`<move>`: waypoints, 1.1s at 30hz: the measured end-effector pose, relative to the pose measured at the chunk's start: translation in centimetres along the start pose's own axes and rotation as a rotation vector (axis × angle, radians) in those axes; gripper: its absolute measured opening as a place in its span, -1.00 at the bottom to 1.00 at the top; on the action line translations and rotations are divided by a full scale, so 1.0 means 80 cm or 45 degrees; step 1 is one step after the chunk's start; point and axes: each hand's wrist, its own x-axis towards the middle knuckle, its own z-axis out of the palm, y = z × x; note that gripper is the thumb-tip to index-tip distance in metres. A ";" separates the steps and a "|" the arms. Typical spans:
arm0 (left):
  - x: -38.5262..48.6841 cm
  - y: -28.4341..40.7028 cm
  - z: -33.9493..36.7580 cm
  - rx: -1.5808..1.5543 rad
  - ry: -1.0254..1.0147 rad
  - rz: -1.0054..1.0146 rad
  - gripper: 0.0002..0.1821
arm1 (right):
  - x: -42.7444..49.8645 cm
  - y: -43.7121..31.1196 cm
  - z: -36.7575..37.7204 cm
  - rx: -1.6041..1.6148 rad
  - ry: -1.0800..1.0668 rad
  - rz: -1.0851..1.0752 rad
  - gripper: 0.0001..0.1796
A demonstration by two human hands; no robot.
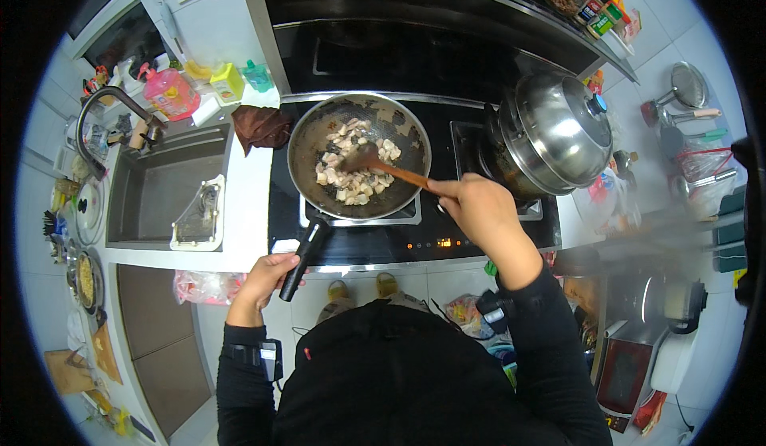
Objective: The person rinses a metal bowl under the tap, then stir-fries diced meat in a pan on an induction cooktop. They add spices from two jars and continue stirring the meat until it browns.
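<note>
A worn wok (395, 197) sits on the left burner of a black glass cooktop (359, 251). Pale diced meat pieces (353, 141) lie across its bottom. Around the wok's black handle (311, 245), which points toward me, the fingers of my left hand (269, 278) are closed. My right hand (482, 209) grips a wooden spatula (398, 172) by its shaft, above the wok's right rim. The spatula's head rests among the meat pieces and partly covers them.
On the right burner stands a lidded steel steamer pot (556, 135). A crumpled brown bag (258, 127) touches the counter left of the wok. Further left is a sink (161, 194) with a dark faucet (111, 96). An overhead shelf (538, 12) holds seasoning jars (589, 9).
</note>
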 end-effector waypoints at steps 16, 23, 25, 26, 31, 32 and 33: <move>-0.002 0.003 0.003 0.027 -0.022 0.025 -0.67 | 0.001 -0.027 -0.015 -0.125 0.181 -0.304 -0.69; -0.003 0.001 0.005 0.012 -0.003 0.041 -0.67 | -0.018 -0.018 -0.033 -0.083 0.089 -0.247 -0.67; -0.003 0.001 0.005 0.003 0.003 0.036 -0.67 | -0.016 -0.021 -0.020 -0.099 0.109 -0.251 -0.66; -0.003 0.001 0.005 -0.001 0.006 0.034 -0.68 | -0.016 -0.019 -0.017 -0.114 0.137 -0.239 -0.66; -0.003 0.002 0.004 0.001 -0.008 0.030 -0.68 | -0.013 -0.015 -0.008 -0.130 0.188 -0.132 -0.65; -0.002 0.002 0.004 0.004 -0.014 0.029 -0.68 | -0.012 -0.015 -0.006 -0.097 0.158 -0.202 -0.66; -0.002 0.002 0.005 -0.008 -0.020 0.033 -0.69 | -0.011 -0.014 -0.007 -0.077 0.159 -0.255 -0.66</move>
